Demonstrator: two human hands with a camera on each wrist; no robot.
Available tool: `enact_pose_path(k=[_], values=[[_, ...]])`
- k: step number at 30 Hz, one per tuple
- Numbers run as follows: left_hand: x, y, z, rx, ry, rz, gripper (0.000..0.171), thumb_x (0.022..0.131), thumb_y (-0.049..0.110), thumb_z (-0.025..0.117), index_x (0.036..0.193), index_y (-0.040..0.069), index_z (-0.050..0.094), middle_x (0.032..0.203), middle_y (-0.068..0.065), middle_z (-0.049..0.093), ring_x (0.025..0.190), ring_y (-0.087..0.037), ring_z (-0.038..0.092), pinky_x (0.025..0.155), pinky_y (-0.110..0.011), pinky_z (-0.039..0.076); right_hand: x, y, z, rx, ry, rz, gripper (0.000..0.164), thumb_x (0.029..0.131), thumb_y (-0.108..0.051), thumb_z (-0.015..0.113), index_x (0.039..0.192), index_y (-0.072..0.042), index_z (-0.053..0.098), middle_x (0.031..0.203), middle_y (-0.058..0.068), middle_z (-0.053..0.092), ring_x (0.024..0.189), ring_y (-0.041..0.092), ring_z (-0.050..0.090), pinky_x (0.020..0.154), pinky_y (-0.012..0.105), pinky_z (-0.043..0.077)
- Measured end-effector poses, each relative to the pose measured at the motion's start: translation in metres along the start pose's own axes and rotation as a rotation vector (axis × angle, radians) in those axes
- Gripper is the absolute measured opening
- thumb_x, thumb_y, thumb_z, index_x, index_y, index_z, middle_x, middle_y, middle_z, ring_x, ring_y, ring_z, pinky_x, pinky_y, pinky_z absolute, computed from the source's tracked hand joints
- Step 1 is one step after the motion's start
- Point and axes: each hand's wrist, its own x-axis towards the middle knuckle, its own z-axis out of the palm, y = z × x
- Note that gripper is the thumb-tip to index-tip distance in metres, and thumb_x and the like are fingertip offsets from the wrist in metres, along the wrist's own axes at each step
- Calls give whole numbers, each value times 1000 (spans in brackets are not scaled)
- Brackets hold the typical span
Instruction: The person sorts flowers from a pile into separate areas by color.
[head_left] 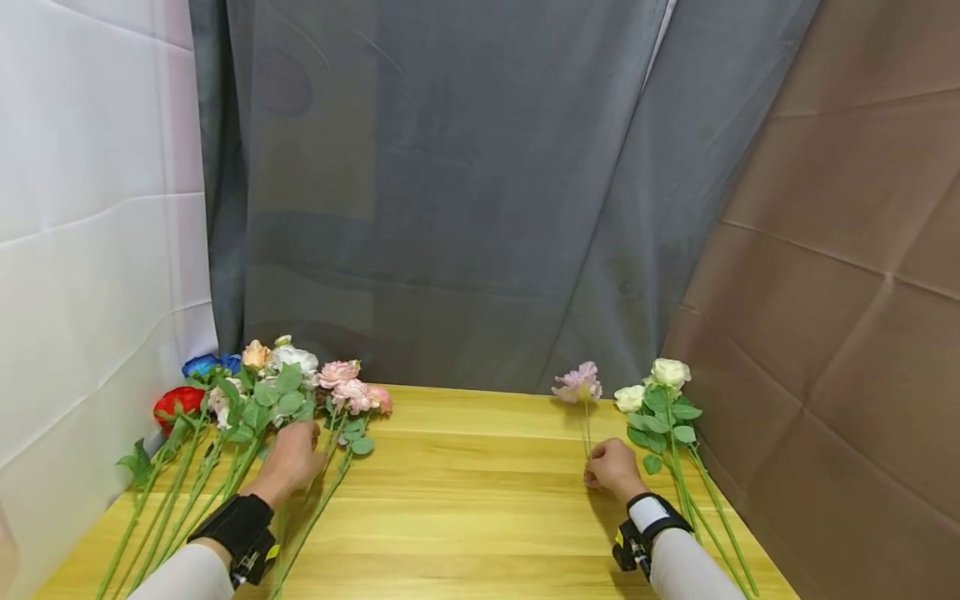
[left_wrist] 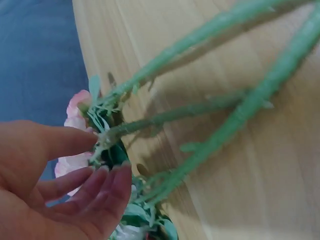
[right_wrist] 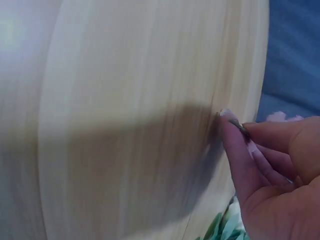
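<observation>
Sleeves (head_left: 692, 568) overhung the bench (head_left: 465, 508), where the right hand (head_left: 617, 468) pinched a mauve flower (head_left: 580, 383) by its stem (head_left: 587, 427), while the left hand (head_left: 287, 460), grip loosely parted beside pink flowers (head_left: 352, 395), risked a tangle because stems (left_wrist: 272, 85) crossed.

"What does the lilac flower (head_left: 579, 383) look like?"

"Ruffled petals on a thin stem (head_left: 587, 427), pinched by the right hand (head_left: 615, 468), blossom pointing away."

"And the pink flowers (head_left: 351, 395)?"

"Full blooms clustered at left, farther off, green stems (head_left: 327, 502) running nearer."
</observation>
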Motion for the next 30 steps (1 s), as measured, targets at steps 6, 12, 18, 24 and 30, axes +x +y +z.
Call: enact_pose_path(k=[6,12,18,24,30], values=[[-4,-5,0,16,-46,-14,19,85,-3,68,100,-12,62,84,-17,62,73,-28,58,70,-47,52,-2,1,-3,-202,-35,-35,33,81,6,59,53,-11,50,46,-6,38,44,12,44,45,25,33],[-4,0,0,2,-93,-17,13,86,-3,62,96,-11,63,82,-17,63,68,-23,56,65,-42,51,-3,-2,-3,-295,-82,16,26,88,-1,60,65,-12,54,56,-1,41,49,15,43,46,28,30],[-9,3,4,-154,-228,-95,24,86,-10,54,70,4,45,61,3,32,47,-11,34,51,-28,29,-9,2,-5,-332,-56,17,18,84,2,60,69,-7,57,60,2,44,54,18,43,49,30,32],[-8,2,2,-230,-316,-128,46,88,-12,57,70,16,25,63,3,16,50,-12,25,51,-30,27,-12,6,-7,-332,-36,23,23,86,-2,62,67,-10,52,59,1,39,53,19,42,50,31,31],[-5,4,-6,-253,-289,-146,35,82,-13,57,65,12,39,57,0,37,47,-13,44,45,-29,47,-15,8,-12,-352,-6,63,30,89,-12,64,65,-13,45,59,0,34,51,17,37,49,31,27]])
